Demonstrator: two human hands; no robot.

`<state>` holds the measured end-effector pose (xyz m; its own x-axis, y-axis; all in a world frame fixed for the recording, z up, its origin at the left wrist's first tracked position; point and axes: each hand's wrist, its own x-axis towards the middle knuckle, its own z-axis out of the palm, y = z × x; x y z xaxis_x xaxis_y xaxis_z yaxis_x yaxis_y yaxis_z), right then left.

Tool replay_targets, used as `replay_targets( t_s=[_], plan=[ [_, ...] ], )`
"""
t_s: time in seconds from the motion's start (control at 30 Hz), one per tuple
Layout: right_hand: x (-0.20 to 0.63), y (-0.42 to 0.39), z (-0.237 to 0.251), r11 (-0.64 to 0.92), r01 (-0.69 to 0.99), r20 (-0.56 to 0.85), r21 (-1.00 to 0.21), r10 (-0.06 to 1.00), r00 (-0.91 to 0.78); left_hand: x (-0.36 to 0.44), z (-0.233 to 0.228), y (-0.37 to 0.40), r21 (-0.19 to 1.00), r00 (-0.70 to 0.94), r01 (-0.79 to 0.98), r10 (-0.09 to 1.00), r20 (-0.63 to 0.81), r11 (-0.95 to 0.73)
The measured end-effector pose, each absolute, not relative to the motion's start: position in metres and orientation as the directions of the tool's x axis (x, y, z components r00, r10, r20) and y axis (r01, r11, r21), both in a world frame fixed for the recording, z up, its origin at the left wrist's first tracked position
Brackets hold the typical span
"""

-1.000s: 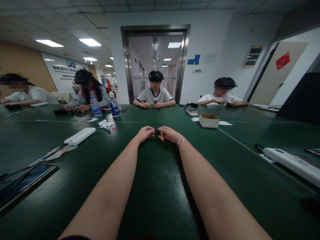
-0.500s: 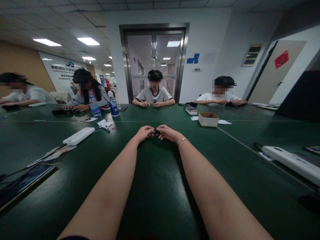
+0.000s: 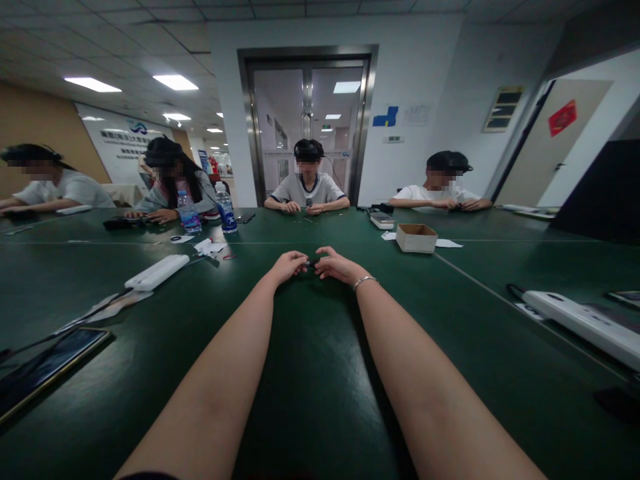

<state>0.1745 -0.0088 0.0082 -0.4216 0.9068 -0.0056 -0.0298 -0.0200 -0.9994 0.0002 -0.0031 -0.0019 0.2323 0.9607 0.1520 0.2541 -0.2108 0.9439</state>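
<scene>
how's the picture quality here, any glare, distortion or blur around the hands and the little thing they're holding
Head view: wide-angle lens bends the ceiling and stretches the forearms toward the lower edge. Ceiling lights blow out white and cast a soft sheen on the green table. The left hand and right hand are fairly sharp, but the small dark object between their fingertips is too small and dim to identify.

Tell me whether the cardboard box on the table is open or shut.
Open: the cardboard box has no lid, and its inner walls show. Its contents cannot be seen.
</scene>
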Motion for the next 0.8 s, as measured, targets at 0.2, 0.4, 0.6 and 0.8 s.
replay_targets(
  t_s=[0.2, 0.4, 0.6, 0.8],
  plan=[
    [0.1753, -0.0081, 0.0078, -0.004, -0.020, 0.005, -1.000, 0.907, -0.422, 0.0000, -0.0033, -0.0008, 0.940, 0.245, 0.263, 0.957, 0.153, -0.218],
    [0.1753, -0.0090, 0.0084, -0.027, -0.005, -0.022, -1.000, 0.904, -0.427, -0.0006, -0.0030, -0.0015, 0.941, 0.246, 0.260, 0.957, 0.152, -0.217],
    [0.1745, -0.0116, 0.0111, -0.036, -0.012, -0.027, -0.999, 0.905, -0.425, -0.0008, -0.0035, -0.0011, 0.942, 0.247, 0.255, 0.957, 0.156, -0.219],
    [0.1734, -0.0078, 0.0098, 0.003, 0.074, -0.034, -0.997, 0.866, -0.499, -0.0015, -0.0021, -0.0030, 0.935, 0.253, 0.275, 0.955, 0.157, -0.226]
  ],
)
